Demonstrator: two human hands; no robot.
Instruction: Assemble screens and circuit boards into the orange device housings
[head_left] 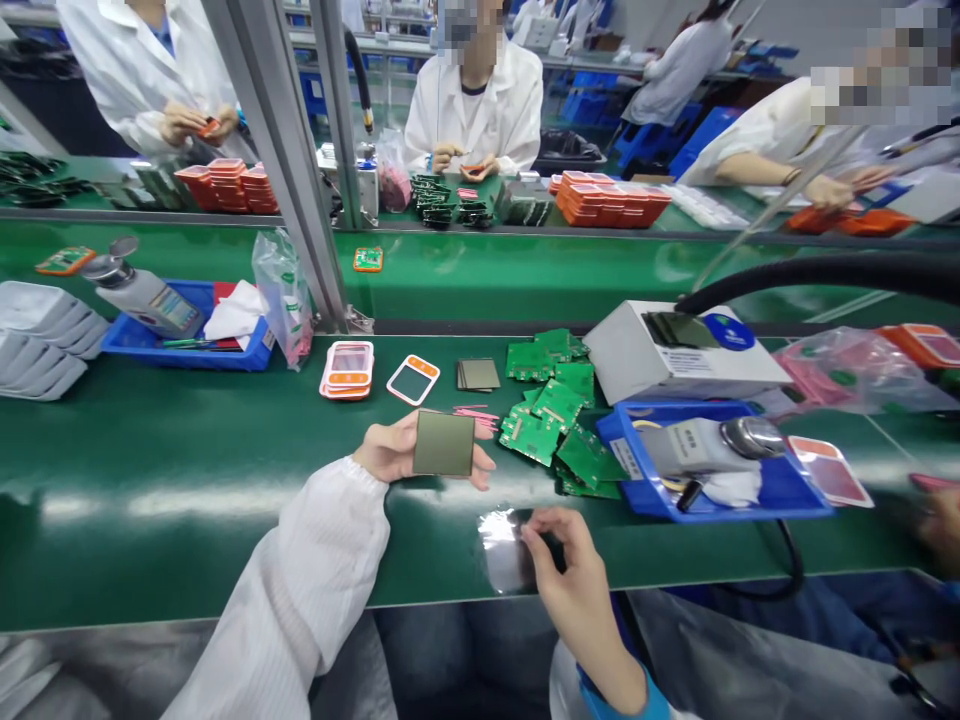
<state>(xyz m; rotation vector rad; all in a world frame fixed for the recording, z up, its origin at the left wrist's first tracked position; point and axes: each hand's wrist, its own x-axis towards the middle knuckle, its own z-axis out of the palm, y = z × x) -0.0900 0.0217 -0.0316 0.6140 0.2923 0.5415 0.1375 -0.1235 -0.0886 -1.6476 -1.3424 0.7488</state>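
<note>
Screen (444,444), small and square, lies in the left hand (390,450) above the bench (187,480), its flat face turned toward us. We note the thumb at its left edge and the other fingers running behind it, their tips spread and showing past the right edge. How firmly they press, we cannot tell. The right hand (566,560) pinches a clear film (504,555) between thumb and forefinger, below and to the right of the screen and apart from it; whether the film touches the bench, we cannot tell. We judge the step in hand to be parting film from screen. In our judgement, the next move calls for keeping the film and fingertips off that face. Beyond the left hand we record pink strips (474,412), a stack of panels (478,375) and, rightward, green boards (551,410).
</note>
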